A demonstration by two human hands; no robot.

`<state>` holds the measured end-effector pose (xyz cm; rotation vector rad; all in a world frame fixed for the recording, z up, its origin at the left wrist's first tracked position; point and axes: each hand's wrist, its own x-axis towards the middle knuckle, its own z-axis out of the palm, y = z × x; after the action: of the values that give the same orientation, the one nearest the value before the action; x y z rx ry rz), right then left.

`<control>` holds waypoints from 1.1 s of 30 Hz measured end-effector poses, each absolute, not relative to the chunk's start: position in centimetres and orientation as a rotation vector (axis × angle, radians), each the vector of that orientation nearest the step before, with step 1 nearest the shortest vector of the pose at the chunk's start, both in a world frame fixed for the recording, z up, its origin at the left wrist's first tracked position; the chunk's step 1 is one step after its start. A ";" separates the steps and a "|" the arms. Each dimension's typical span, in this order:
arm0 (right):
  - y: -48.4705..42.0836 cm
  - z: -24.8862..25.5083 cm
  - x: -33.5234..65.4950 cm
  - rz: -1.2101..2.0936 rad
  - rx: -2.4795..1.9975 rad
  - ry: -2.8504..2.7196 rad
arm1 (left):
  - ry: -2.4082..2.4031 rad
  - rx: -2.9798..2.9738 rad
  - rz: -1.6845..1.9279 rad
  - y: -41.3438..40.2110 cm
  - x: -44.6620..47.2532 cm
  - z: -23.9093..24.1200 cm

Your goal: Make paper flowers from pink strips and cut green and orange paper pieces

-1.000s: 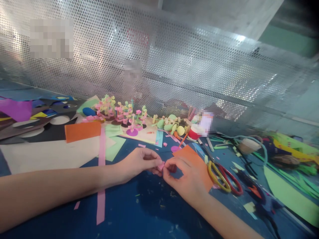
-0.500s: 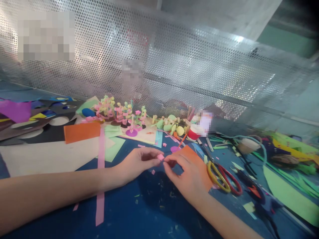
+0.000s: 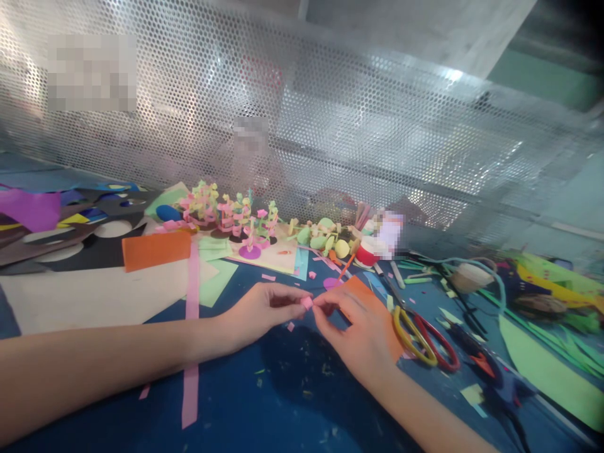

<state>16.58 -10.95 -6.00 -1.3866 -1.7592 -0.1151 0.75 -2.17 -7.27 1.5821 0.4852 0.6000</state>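
Note:
Between thumb and forefinger, my left hand (image 3: 262, 318) pinches a small folded pink paper piece (image 3: 307, 303) above the blue tabletop. My right hand (image 3: 353, 330) has its thumb and fingertips closed at the right side of that piece, touching or nearly touching it; whether it grips an edge is too small to tell. Under and beside my right hand lies an orange paper sheet (image 3: 361, 292). A long pink paper strip (image 3: 190, 402) runs beneath my left forearm. Scissors (image 3: 427, 340) with yellow and red handles lie just right of my right hand.
Small paper flower plants (image 3: 250, 226) stand at the back before a perforated metal screen (image 3: 311, 119). A red-and-white container (image 3: 367, 251) is behind the right hand. A glue gun (image 3: 493, 365), its body dark, lies at right among green paper strips. Cream paper (image 3: 89, 299) covers the left.
My right thumb and fingertips have closed together against the pink piece's right side. The pink piece has shifted very slightly right and down, still in my left hand.

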 end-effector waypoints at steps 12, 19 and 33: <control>-11.0 -6.3 16.6 -0.217 -1.345 -1.829 | 0.416 1.627 0.561 -2.3 0.6 -7.1; -11.2 -6.4 16.5 -0.357 -1.291 -1.877 | 0.338 1.707 0.539 -2.4 0.7 -7.2; -11.1 -6.2 16.8 -0.211 -1.323 -1.847 | 0.414 1.683 0.616 -2.5 0.8 -6.8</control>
<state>16.77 -11.10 -6.20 -1.3232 -1.8468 -0.2105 0.79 -2.47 -6.83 1.6835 0.4137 0.6158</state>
